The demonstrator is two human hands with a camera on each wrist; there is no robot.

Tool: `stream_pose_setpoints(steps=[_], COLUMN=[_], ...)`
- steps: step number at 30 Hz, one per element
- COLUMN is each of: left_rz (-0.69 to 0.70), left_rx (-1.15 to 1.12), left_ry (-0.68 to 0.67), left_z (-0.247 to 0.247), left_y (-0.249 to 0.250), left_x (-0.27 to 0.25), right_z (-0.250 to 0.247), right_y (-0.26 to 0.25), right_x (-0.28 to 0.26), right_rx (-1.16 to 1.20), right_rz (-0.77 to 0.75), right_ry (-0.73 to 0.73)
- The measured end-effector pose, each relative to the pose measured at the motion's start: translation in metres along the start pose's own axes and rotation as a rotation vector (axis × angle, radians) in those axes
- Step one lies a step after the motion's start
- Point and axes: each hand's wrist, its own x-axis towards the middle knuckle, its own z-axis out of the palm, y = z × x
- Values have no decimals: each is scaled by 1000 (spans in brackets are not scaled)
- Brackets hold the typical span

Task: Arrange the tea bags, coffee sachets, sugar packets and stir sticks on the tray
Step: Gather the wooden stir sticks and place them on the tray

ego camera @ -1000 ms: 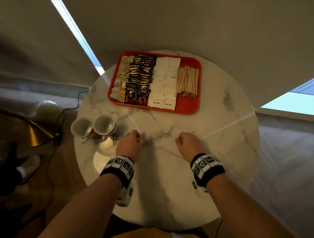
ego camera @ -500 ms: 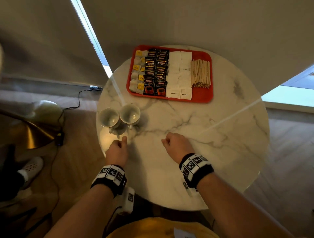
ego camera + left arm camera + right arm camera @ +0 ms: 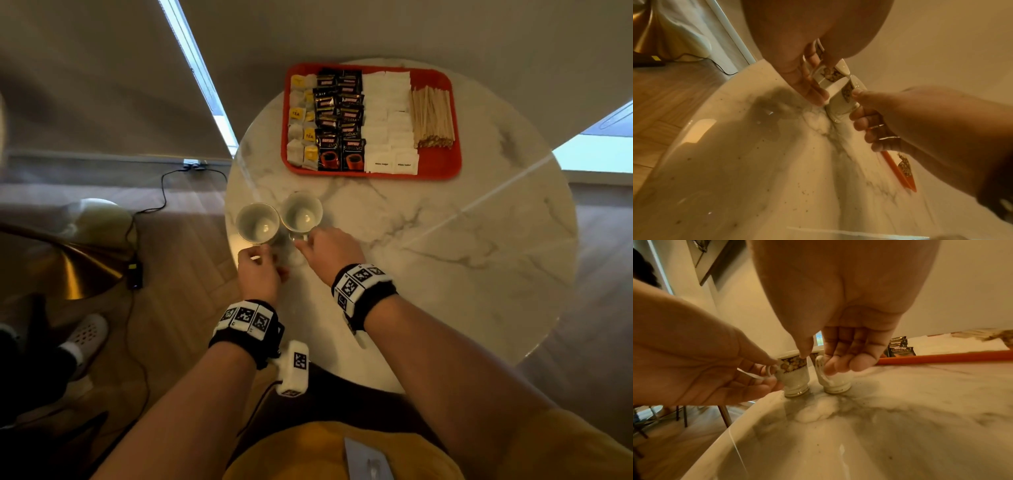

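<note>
A red tray (image 3: 442, 166) stands at the table's far side. On it lie rows of tea bags (image 3: 298, 126), dark coffee sachets (image 3: 339, 123), white sugar packets (image 3: 387, 116) and a bundle of wooden stir sticks (image 3: 432, 116). Two empty patterned cups stand at the table's left edge, well short of the tray. My left hand (image 3: 255, 251) pinches the handle of the left cup (image 3: 257, 222) (image 3: 795, 378). My right hand (image 3: 308, 241) curls its fingers round the handle of the right cup (image 3: 301, 212) (image 3: 838, 382). Both cups rest on the table.
The round marble table (image 3: 445, 257) has its left edge right beside the cups. On the wooden floor to the left are a brass lamp base (image 3: 68, 270), a black cable (image 3: 164, 192) and someone's white shoe (image 3: 85, 332).
Both hands left their resting spots on the table, moved left to the two cups and took hold of the handles. The tray's contents did not move.
</note>
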Motion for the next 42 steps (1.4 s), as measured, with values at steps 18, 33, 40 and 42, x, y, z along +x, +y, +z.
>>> stream_pose_setpoints(steps=[18, 33, 40, 42], left_rz=[110, 201, 247, 263], left_rx=[-38, 58, 76, 95], left_ry=[-269, -487, -455, -432], left_z=[53, 287, 402, 425], left_y=[7, 60, 88, 94], left_x=[-32, -98, -92, -85], right_z=[-26, -152, -206, -217], right_y=[73, 285, 373, 391], right_x=[-27, -23, 27, 40], right_rx=[513, 746, 779, 787], right_rz=[322, 422, 375, 368], right_ry=[181, 425, 460, 448])
